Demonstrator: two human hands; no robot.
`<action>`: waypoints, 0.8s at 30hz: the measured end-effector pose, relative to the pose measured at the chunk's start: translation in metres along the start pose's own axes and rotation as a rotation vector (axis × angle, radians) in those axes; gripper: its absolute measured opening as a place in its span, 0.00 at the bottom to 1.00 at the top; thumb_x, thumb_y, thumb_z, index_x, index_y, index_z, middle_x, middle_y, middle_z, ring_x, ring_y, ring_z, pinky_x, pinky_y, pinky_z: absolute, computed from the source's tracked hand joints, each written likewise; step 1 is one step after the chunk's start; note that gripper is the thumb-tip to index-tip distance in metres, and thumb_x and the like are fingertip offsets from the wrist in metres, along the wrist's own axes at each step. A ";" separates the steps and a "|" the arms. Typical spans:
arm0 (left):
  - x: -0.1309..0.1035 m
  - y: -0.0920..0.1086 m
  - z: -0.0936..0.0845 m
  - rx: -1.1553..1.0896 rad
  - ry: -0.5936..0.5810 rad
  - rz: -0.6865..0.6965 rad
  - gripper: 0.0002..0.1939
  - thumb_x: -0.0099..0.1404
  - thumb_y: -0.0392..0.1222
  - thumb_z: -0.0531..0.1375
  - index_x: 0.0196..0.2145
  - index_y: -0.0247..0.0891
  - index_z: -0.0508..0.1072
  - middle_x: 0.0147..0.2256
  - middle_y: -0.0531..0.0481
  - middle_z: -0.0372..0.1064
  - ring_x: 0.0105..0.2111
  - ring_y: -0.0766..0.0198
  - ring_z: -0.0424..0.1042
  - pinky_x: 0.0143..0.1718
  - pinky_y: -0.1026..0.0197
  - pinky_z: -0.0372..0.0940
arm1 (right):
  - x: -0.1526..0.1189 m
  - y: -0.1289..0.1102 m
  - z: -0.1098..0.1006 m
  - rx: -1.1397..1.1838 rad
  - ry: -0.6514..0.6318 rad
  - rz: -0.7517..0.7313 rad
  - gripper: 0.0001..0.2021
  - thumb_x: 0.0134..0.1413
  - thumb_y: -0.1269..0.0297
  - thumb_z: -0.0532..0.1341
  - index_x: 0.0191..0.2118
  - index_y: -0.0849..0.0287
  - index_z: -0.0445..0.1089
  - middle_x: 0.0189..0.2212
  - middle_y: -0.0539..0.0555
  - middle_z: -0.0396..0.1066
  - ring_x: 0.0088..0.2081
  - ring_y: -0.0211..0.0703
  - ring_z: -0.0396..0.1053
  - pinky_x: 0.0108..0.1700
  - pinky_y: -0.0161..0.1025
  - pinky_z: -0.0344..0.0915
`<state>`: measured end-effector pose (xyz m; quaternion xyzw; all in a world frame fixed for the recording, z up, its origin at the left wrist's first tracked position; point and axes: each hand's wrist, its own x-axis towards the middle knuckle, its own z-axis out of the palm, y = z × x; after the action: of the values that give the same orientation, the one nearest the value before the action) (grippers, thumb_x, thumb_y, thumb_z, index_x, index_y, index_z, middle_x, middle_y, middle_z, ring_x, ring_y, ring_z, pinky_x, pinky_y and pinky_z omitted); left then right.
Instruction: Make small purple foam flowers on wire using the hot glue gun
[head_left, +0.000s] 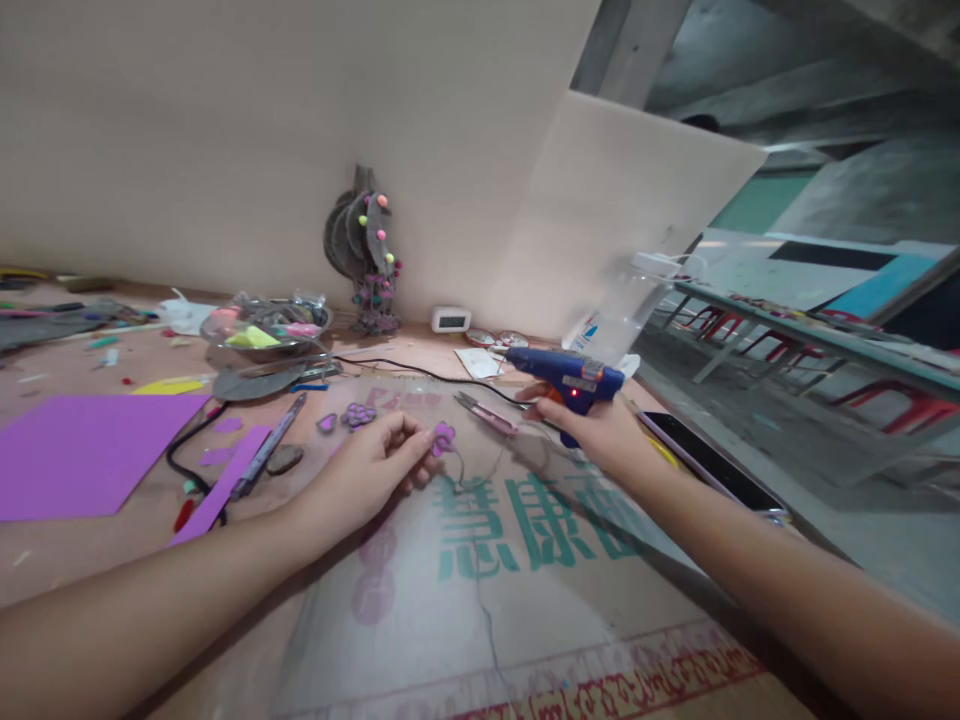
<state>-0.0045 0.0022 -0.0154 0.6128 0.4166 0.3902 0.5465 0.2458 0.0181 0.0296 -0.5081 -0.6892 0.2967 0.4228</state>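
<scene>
Between the thumb and fingers of my left hand (401, 455) is a small purple flower (443, 438) with a grey outline, and a thin grey cord (484, 590) trails from it over the printed board. My right hand (574, 410) is wrapped round the handle of a blue glue gun (574, 375), its red light lit and its nozzle pointing left. Tip and flower are apart. Pink-handled scissors (491, 414) lie between the hands. Left of my left hand rest a purple flower cluster (359, 415) and a small purple heart piece (326, 423).
Purple sheet (97, 450), pen (270, 445) and a purple strip (225, 490) lie at left. Behind are a bowl of scraps (266, 330), a grey hanging ornament (364, 245) and a small white clock (451, 319). A phone (712, 462) lies at the right edge; a black cable (420, 369) crosses behind.
</scene>
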 end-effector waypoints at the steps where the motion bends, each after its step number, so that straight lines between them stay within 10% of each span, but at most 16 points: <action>1: 0.000 0.001 0.000 0.003 0.001 -0.001 0.12 0.64 0.48 0.53 0.30 0.36 0.63 0.25 0.54 0.67 0.23 0.70 0.65 0.25 0.66 0.58 | -0.010 -0.002 0.004 0.022 -0.031 -0.016 0.11 0.50 0.59 0.61 0.38 0.59 0.69 0.35 0.56 0.74 0.35 0.43 0.72 0.42 0.42 0.67; 12: 0.000 0.001 -0.001 0.075 0.001 0.007 0.12 0.65 0.46 0.52 0.29 0.36 0.63 0.23 0.56 0.64 0.23 0.71 0.63 0.24 0.67 0.56 | -0.041 0.002 0.017 -0.088 -0.249 -0.103 0.12 0.47 0.53 0.63 0.30 0.57 0.71 0.29 0.54 0.72 0.32 0.44 0.71 0.36 0.39 0.67; 24: -0.001 0.000 -0.002 0.107 0.001 0.033 0.12 0.65 0.47 0.52 0.29 0.37 0.64 0.23 0.55 0.64 0.23 0.70 0.62 0.24 0.67 0.55 | -0.041 0.010 0.022 -0.221 -0.193 -0.108 0.11 0.45 0.57 0.64 0.25 0.57 0.65 0.22 0.52 0.67 0.24 0.42 0.65 0.25 0.38 0.62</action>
<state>-0.0062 0.0022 -0.0157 0.6478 0.4269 0.3766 0.5063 0.2359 -0.0175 -0.0003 -0.4826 -0.7815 0.2433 0.3117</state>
